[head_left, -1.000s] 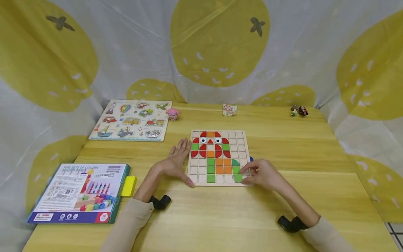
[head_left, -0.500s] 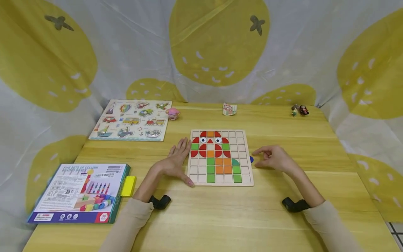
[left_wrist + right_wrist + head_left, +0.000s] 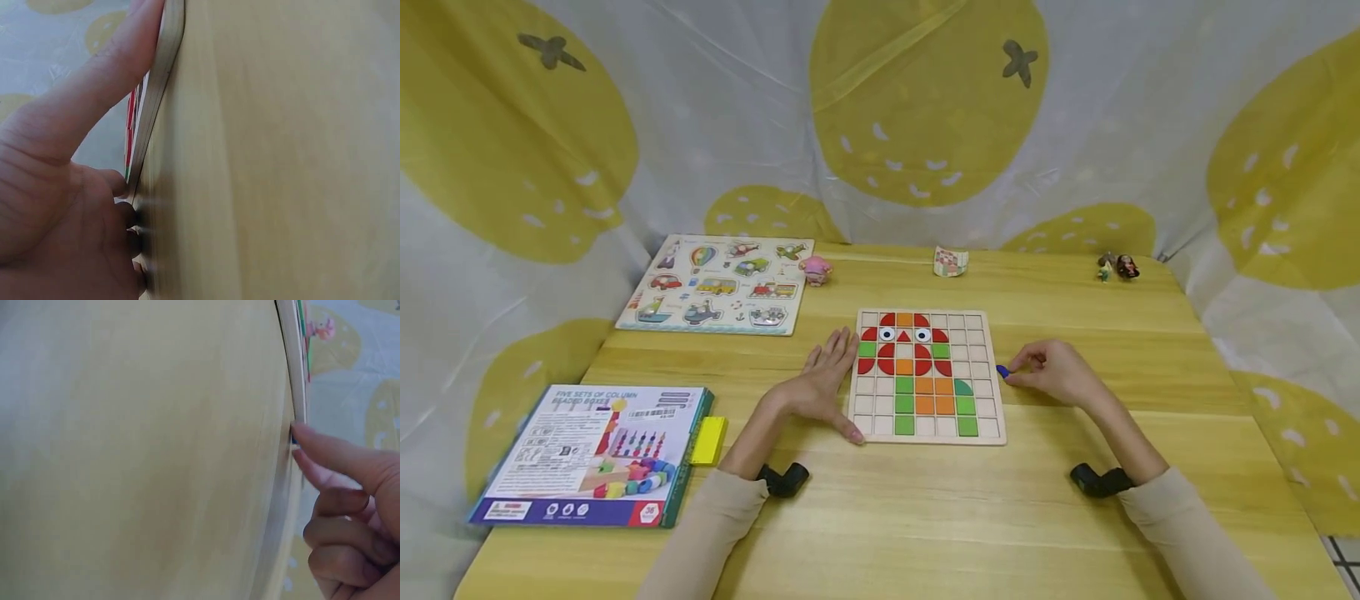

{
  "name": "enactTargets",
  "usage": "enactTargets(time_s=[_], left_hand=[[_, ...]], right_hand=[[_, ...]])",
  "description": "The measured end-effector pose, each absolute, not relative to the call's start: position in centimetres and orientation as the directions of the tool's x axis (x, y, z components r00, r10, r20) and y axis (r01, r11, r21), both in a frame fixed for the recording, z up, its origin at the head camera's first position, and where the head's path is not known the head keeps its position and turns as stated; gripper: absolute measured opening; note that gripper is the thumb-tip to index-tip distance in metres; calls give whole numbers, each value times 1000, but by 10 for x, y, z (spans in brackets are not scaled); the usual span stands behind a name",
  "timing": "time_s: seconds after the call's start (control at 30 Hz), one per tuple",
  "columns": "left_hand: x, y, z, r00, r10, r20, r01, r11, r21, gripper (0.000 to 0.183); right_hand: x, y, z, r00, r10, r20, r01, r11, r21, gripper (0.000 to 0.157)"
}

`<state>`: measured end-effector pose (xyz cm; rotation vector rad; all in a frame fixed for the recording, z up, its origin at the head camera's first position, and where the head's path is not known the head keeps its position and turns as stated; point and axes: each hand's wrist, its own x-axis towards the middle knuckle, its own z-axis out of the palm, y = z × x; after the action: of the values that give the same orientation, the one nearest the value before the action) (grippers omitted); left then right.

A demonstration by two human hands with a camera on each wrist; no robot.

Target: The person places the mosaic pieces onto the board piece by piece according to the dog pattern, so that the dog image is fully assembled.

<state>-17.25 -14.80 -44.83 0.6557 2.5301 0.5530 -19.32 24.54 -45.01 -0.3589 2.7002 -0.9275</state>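
A wooden grid board [image 3: 985, 352] lies mid-table, with red, orange and green tiles and two eye tiles set in some of its squares. My left hand [image 3: 822, 385] is spread along the board's left edge, its thumb [image 3: 103, 81] touching the near corner. Just off the right edge, my right hand [image 3: 1051, 372] pinches a small blue piece [image 3: 1003, 372] between thumb and index finger. Most of that piece is hidden by the fingertips in the right wrist view. A green tile [image 3: 967, 427] sits flat in the bottom row of the board.
At back left lies a vehicle picture puzzle [image 3: 715, 287], with a pink figurine [image 3: 816, 270] beside it. A bead-set box [image 3: 587, 454] and a yellow block [image 3: 708, 441] are at the left. A patterned card [image 3: 951, 262] and small figurines [image 3: 1126, 267] stand at the back.
My right hand has let go of the green tile in the bottom row, moved right and away from me, and taken hold of the blue piece. My left hand stays put.
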Motion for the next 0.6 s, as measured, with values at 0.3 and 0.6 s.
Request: enactTargets(time_s=[0.3, 0.6], left_hand=[[-173, -147, -446, -785, 523, -331, 338, 811, 478, 152], [-173, -146, -447, -777, 526, -345, 334, 809, 483, 152]], right_hand=[[-205, 241, -451, -921, -348, -178, -123, 691, -712, 17], [-204, 257, -451, -952, -241, -187, -51, 730, -682, 21]])
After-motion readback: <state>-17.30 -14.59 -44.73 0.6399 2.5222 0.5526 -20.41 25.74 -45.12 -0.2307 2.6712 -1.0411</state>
